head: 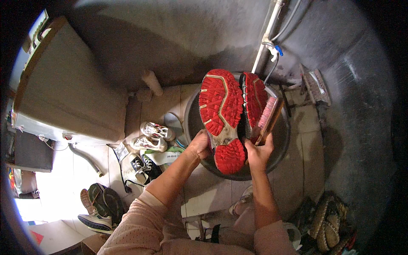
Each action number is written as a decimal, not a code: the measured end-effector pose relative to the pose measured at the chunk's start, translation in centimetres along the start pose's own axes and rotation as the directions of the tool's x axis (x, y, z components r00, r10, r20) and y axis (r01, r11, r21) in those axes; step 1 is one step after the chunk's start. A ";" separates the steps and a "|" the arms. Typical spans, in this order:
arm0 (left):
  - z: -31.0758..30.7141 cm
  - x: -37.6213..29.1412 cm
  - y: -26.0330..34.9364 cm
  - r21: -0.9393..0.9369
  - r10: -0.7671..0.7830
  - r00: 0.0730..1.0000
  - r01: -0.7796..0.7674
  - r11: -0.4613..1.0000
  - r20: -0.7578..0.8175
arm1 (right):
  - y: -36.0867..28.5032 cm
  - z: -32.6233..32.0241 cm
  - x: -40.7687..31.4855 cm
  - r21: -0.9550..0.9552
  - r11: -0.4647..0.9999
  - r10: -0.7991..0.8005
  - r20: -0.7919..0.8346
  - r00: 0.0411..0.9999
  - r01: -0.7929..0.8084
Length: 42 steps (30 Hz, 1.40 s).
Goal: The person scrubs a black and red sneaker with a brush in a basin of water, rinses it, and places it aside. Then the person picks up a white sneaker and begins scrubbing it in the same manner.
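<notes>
My left hand (201, 145) grips a red-soled sports shoe (222, 108) at its side, its tread turned up towards me. My right hand (259, 153) holds a scrubbing brush (271, 116) with pink bristles, and its thumb side meets the second red-soled shoe (255, 95). The two shoes are side by side, toes pointing away. Whether my right hand bears the second shoe's weight is partly hidden. Both shoes are above a large dark round basin (284, 143) on the tiled floor.
White sneakers (149, 143), black canvas shoes (145, 167) and a green-and-white packet (165, 156) lie left of the basin. More shoes (102, 208) are at lower left, others (328, 226) at lower right. A white pipe (266, 35) with a blue-handled tap (278, 50) runs down the wall.
</notes>
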<state>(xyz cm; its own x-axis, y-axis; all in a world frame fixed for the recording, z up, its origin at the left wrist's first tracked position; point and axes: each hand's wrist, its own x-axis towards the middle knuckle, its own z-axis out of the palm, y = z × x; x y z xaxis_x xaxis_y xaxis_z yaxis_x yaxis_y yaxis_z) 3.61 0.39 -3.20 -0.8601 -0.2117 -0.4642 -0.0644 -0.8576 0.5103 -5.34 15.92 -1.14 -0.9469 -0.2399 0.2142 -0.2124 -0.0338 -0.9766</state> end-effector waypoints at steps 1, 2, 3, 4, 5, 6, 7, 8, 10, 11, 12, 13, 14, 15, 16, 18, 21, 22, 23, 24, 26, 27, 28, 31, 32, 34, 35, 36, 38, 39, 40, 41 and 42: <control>0.1 -0.1 -0.1 0.034 0.022 0.999 -0.021 0.999 -0.036 | 0.0 0.0 0.1 0.031 0.999 0.005 0.007 1.000 -0.005; 0.1 -0.4 -0.2 0.047 0.034 0.999 -0.033 0.998 -0.028 | 0.0 0.1 0.2 0.063 0.998 0.010 0.015 1.000 -0.011; -0.4 -0.2 -0.4 0.115 0.065 0.998 -0.063 0.991 -0.014 | -0.2 0.1 0.2 0.093 0.996 0.014 0.019 1.000 -0.016; -1.5 0.2 -0.6 0.183 0.098 0.995 -0.095 0.978 -0.003 | 0.1 0.1 0.5 0.018 0.999 -0.029 0.033 0.999 0.029; -2.6 0.4 -0.8 0.250 0.129 0.992 -0.128 0.960 0.010 | 0.2 0.3 0.5 0.034 0.999 -0.027 0.038 0.999 0.025; -0.8 -0.3 -0.7 0.260 0.112 0.993 -0.095 0.961 -0.048 | -0.1 0.0 0.7 0.035 0.999 -0.027 0.033 0.999 0.025; -0.4 -0.6 -0.4 0.267 0.080 0.996 -0.069 0.961 -0.027 | -0.3 0.0 0.7 0.049 0.998 -0.028 0.037 0.999 0.027; -0.1 -0.7 -0.1 0.275 0.048 0.999 -0.044 0.960 -0.007 | -0.3 -0.1 0.6 0.008 0.999 -0.051 0.049 0.997 0.051; 0.5 -1.1 0.5 0.377 -0.034 0.998 0.013 0.926 0.047 | 0.1 -0.2 0.4 0.023 1.000 0.001 0.078 0.997 -0.003; 0.9 -1.4 0.9 0.315 -0.050 0.996 0.025 0.949 0.071 | 0.4 -0.2 0.2 0.028 0.999 0.029 0.092 0.995 -0.032; 1.7 -1.7 1.2 0.251 -0.065 0.993 0.038 0.967 0.100 | 0.7 -0.5 0.2 -0.008 0.996 0.084 0.088 0.993 -0.084; 2.1 -2.0 1.2 0.198 -0.065 0.996 0.051 0.979 0.068 | 0.6 -0.3 0.1 0.023 0.997 0.070 0.088 0.994 -0.072; 2.6 -2.2 1.4 0.145 -0.065 0.997 0.059 0.988 0.038 | 0.4 -0.1 0.1 0.054 0.997 0.056 0.086 0.995 -0.061; 3.1 -2.4 1.6 0.092 -0.065 0.998 0.064 0.994 0.012 | 0.1 0.2 0.2 0.084 0.995 0.040 0.080 0.996 -0.047; 2.6 -1.7 1.4 0.069 -0.043 0.999 0.042 0.997 0.009 | -0.2 0.4 0.1 0.168 0.982 0.073 0.065 0.995 -0.083; 1.8 -0.9 1.5 -0.038 -0.035 0.999 0.034 0.999 -0.012 | 0.0 0.2 -0.2 0.074 0.996 0.050 0.102 0.994 -0.058; -0.4 0.9 0.7 -0.442 -0.006 0.953 0.146 0.885 0.304 | -0.3 0.0 -0.1 0.001 1.000 0.023 0.152 0.988 -0.024; -0.7 1.5 0.6 -0.493 0.013 0.927 0.188 0.850 0.375 | -0.3 -0.1 -0.1 -0.046 0.999 -0.002 0.152 0.988 0.009; -1.0 1.9 0.3 -0.497 0.019 0.918 0.197 0.845 0.396 | -0.3 -0.1 -0.2 -0.094 0.995 -0.027 0.152 0.988 0.042; -0.4 1.9 0.4 -0.456 0.015 0.934 0.160 0.876 0.356 | -0.5 0.1 -0.3 -0.044 0.999 -0.021 0.149 0.989 0.028; 0.8 1.8 0.5 -0.289 -0.001 0.974 0.068 0.955 0.225 | -1.1 0.1 -0.5 -0.190 0.970 -0.118 0.161 0.980 0.148; 1.3 1.7 0.5 -0.234 -0.008 0.981 0.055 0.971 0.193 | -1.7 0.6 -0.5 -0.125 0.977 -0.156 0.132 0.979 0.172; 1.6 1.8 0.5 -0.185 -0.006 0.986 0.038 0.982 0.168 | -1.8 0.3 -0.5 -0.256 0.941 -0.192 0.134 0.972 0.221; 1.9 1.7 0.5 -0.098 -0.014 0.992 0.027 0.995 0.126 | -1.6 0.0 -0.2 -0.327 0.918 -0.184 0.156 0.970 0.227; 1.9 1.6 0.6 -0.071 -0.011 0.994 0.019 0.997 0.111 | -1.8 -0.2 -0.3 -0.418 0.855 -0.252 0.179 0.951 0.306; 2.1 1.5 0.3 -0.035 -0.023 0.994 0.027 0.999 0.104 | -1.8 -0.3 -0.3 -0.353 0.889 -0.242 0.177 0.954 0.292; 2.2 1.6 0.2 -0.023 -0.027 0.994 0.029 0.999 0.106 | -1.8 -0.3 -0.2 -0.319 0.904 -0.237 0.177 0.955 0.284; 2.2 1.4 0.2 -0.008 -0.027 0.994 0.028 1.000 0.101 | -2.3 -0.4 -0.2 -0.324 0.896 -0.244 0.207 0.947 0.302; 2.2 1.4 0.2 0.019 -0.025 0.995 0.023 1.000 0.101 | -2.8 -0.5 0.1 -0.131 0.959 -0.227 0.175 0.958 0.251; 2.2 1.3 0.2 0.027 -0.030 0.994 0.027 0.999 0.104 | -2.9 -0.4 0.1 -0.032 0.975 -0.214 0.159 0.964 0.222; 2.2 1.3 0.2 0.035 -0.030 0.994 0.026 0.999 0.103 | -2.5 -1.5 0.3 -0.088 0.981 -0.150 0.216 0.965 0.172; 2.1 1.1 0.0 0.040 -0.035 0.994 0.031 0.999 0.102 | -2.1 -2.0 0.4 -0.099 0.979 -0.158 0.183 0.970 0.179; 1.9 0.9 0.1 0.046 -0.034 0.994 0.030 0.998 0.099 | -2.7 -2.2 0.9 -0.040 0.996 -0.071 0.129 0.989 0.077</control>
<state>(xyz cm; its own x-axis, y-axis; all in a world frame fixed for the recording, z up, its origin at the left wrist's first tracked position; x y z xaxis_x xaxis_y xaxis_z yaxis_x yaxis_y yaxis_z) 1.83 1.00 -2.20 -0.9033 -0.1348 -0.4072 -0.1131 -0.8409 0.5293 -6.13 17.95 1.77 -0.8902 -0.3602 0.2789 -0.2940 -0.0135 -0.9557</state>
